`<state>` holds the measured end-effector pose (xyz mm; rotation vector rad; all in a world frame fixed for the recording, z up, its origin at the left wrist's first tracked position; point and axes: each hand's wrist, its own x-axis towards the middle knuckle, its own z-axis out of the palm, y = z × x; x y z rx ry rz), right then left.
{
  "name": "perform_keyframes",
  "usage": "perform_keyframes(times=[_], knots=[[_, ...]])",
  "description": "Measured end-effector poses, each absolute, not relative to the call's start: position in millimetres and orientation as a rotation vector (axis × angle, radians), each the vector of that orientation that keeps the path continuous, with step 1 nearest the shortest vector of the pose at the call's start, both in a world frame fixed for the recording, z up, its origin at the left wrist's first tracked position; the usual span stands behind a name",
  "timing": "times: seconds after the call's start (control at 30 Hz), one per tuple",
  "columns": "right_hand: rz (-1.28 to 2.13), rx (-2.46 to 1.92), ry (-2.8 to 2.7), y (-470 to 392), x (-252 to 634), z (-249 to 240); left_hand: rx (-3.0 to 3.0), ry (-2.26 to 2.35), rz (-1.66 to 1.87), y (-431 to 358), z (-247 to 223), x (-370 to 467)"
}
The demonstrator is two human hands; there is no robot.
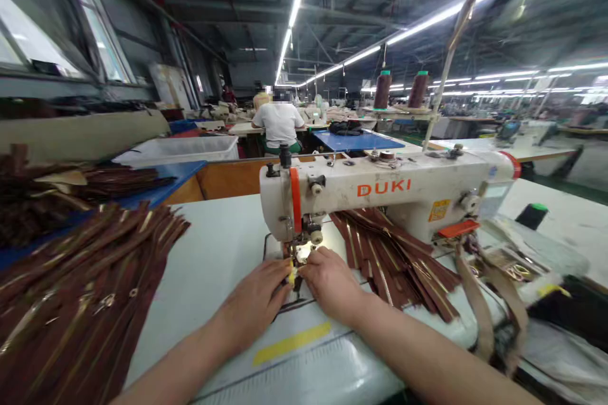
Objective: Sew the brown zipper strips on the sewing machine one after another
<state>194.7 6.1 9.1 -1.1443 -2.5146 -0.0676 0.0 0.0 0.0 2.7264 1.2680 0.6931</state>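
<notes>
At the needle area of a white sewing machine (351,183), both hands meet close together under the presser foot (298,250). My left hand (256,294) is closed in a pinch just left of the needle, with a small yellow piece (291,273) at its fingertips. From the right, my right hand (330,281) reaches in, its fingers drawn together beside the foot. What the fingertips hold is too small and covered to name. Brown zippers (380,253) with gold teeth lie under the machine arm, to the right of my right hand.
A large pile of brown zippers (90,291) covers the table's left side. A box of small metal rings (520,272) and a black thread cone (532,216) sit at the right. Beyond the machine are a white bin (180,150) and a seated person in white (279,123).
</notes>
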Motion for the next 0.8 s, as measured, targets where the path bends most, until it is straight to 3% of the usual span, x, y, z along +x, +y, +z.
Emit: perform_keyframes(times=[0.6,0.8], knots=[[-0.014,-1.140,-2.436,4,198,6,2.652,1.303,0.725,10,17,8],[0.066,-1.111,-2.372,0,198,7,2.729,1.290,0.691,-25,27,-9]])
